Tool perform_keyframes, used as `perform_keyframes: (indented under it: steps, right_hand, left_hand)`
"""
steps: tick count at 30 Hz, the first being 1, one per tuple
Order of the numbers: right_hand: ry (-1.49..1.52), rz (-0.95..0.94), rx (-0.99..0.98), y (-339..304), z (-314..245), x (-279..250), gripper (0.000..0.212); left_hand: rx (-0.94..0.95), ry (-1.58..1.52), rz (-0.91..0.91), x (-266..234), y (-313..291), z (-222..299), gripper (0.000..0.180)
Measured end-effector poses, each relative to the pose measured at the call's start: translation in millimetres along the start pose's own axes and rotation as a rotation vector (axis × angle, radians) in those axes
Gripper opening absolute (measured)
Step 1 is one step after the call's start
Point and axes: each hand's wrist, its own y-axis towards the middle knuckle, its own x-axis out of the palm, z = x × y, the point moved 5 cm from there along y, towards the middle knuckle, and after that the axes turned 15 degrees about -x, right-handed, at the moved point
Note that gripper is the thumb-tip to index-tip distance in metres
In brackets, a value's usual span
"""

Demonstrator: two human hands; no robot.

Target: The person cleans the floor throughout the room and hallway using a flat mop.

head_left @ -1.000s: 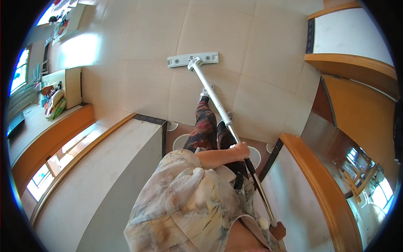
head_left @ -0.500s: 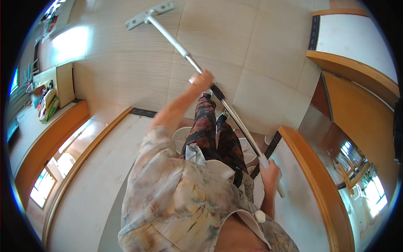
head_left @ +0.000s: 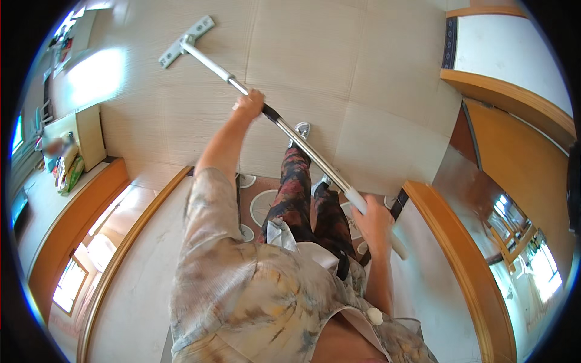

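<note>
A long-handled flat mop [head_left: 302, 148] slants across the view, with its grey and white head [head_left: 186, 42] on the tiled floor at the far left. My left hand [head_left: 250, 104] is closed around the metal pole, just above its black collar. Lower on the handle, my right hand [head_left: 374, 222] grips near the white end, whose tip sticks out past my wrist. The pole passes diagonally in front of my legs. The underside of the mop head is hidden.
Beige floor tiles [head_left: 302, 54] stretch ahead of my feet. Wood-trimmed door frames stand at left [head_left: 130, 242] and right [head_left: 454, 260]. A brown door [head_left: 520, 181] is at the right. Bags [head_left: 69, 172] lie on a counter at the left; a patterned threshold [head_left: 248, 209] is underfoot.
The mop head has moved left and slightly nearer, and has turned to a steeper angle. Both hands have shifted leftward, still on the pole. One foot shows further forward.
</note>
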Motion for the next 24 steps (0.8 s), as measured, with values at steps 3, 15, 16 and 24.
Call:
perform_keyframes:
  steps: [3, 15, 16, 24]
  right_hand:
    - [0.002, 0.010, 0.105, -50, 38, 12, 0.027]
    - [-0.212, -0.068, 0.453, -355, 242, 62, 0.036]
    - [-0.238, -0.062, 0.505, -386, 257, 68, 0.036]
    - [-0.382, -0.144, 0.732, -533, 294, 123, 0.029]
  left_hand:
    - [0.062, -0.041, -0.021, 8, -39, 61, 0.018]
    - [0.423, -0.151, -0.188, 78, -283, 341, 0.024]
    - [0.513, -0.167, -0.199, 70, -310, 362, 0.023]
    - [0.854, -0.084, -0.352, 75, -421, 428, 0.020]
